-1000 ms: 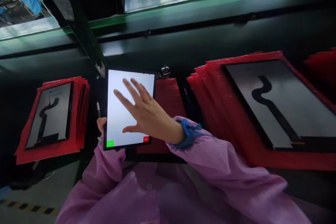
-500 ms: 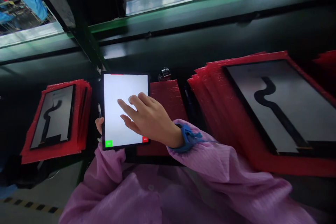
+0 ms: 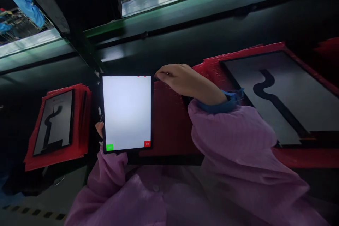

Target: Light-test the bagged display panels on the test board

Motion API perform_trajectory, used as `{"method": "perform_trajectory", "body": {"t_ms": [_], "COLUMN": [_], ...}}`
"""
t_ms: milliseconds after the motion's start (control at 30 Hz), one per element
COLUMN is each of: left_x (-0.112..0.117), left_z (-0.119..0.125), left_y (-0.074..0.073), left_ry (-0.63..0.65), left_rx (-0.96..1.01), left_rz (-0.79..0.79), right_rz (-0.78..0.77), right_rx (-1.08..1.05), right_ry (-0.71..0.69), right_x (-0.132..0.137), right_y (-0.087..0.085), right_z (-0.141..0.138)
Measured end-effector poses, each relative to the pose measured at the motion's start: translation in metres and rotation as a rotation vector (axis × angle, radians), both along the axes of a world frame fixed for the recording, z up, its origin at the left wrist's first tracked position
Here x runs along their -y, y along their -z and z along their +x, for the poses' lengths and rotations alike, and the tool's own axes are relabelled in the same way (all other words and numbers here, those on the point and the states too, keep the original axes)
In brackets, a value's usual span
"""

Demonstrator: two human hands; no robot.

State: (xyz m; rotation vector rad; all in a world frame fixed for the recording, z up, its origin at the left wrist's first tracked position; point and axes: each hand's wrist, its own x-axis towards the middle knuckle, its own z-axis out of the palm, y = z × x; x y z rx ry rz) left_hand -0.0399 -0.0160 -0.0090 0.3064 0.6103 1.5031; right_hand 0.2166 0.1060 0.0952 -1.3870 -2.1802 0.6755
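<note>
At the bench's middle, the tablet (image 3: 126,113) stands tilted toward the person, its screen white, just beside a red sheet (image 3: 169,123). The left hand (image 3: 99,128) grips its lower left edge, thumb in front and the other fingers hidden behind. The right hand (image 3: 185,81) reaches forward, palm down, with the fingers bent and their tips near the tablet's top right corner. Whether they pinch anything cannot be told. The left stack (image 3: 57,123) and right stack (image 3: 280,95) flank them.

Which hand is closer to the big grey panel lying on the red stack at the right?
The right hand: it is just left of the grey panel. The left hand is farther off, gripping the lit screen at its lower left edge.
</note>
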Motion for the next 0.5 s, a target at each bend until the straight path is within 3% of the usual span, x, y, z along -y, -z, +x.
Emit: {"method": "perform_trajectory", "body": {"t_ms": [200, 500], "left_x": [-0.001, 0.004], "left_z": [0.0, 0.007], "left_y": [0.002, -0.006], "left_ry": [0.027, -0.029], "left_rx": [0.001, -0.021], "left_rz": [-0.003, -0.041], "right_rz": [0.025, -0.006], "right_rx": [0.004, 0.054], "right_ry": [0.088, 0.085], "right_x": [0.002, 0.004], "right_y": [0.007, 0.008], "right_z": [-0.006, -0.012]}}
